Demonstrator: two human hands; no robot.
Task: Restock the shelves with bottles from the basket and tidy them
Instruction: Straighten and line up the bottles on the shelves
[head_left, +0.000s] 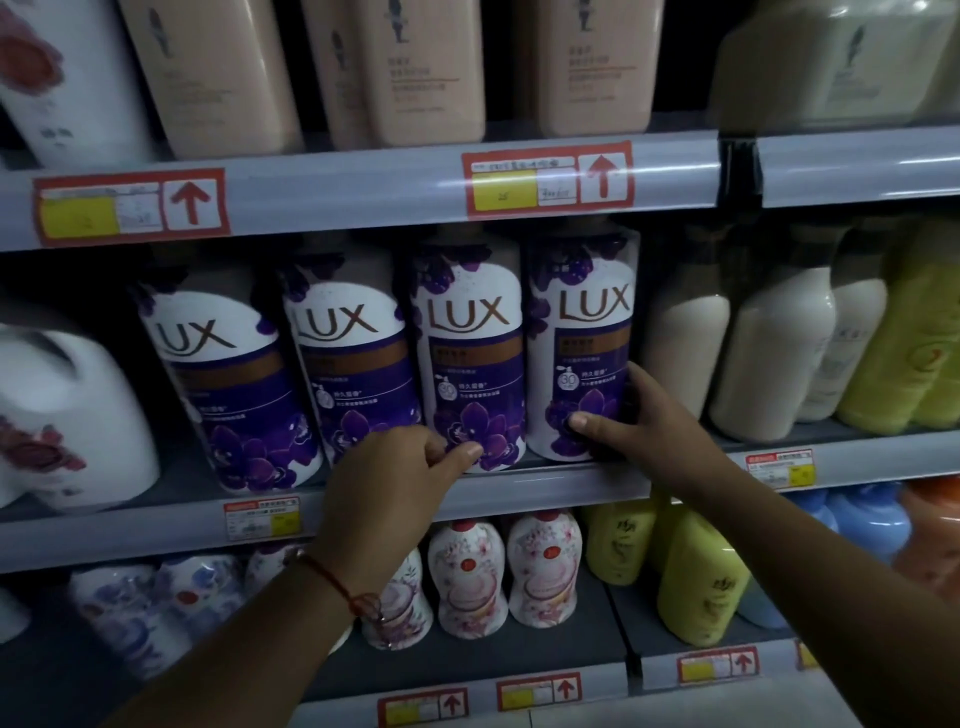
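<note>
The right hand (631, 423) grasps the base of the rightmost Lux bottle (582, 343), thumb across its front. The left hand (400, 467) pinches the foot of the neighbouring Lux bottle (470, 353). Judged purpose: squaring both labels forward at the middle shelf (519, 486) edge. Two further Lux bottles (291, 384) stand left, slightly tilted. The basket is not in view.

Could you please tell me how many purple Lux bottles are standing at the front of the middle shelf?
4, side by side: far-left Lux bottle, second Lux bottle, third Lux bottle gripped by the left hand, fourth Lux bottle gripped by the right hand. More may stand hidden behind.
</note>
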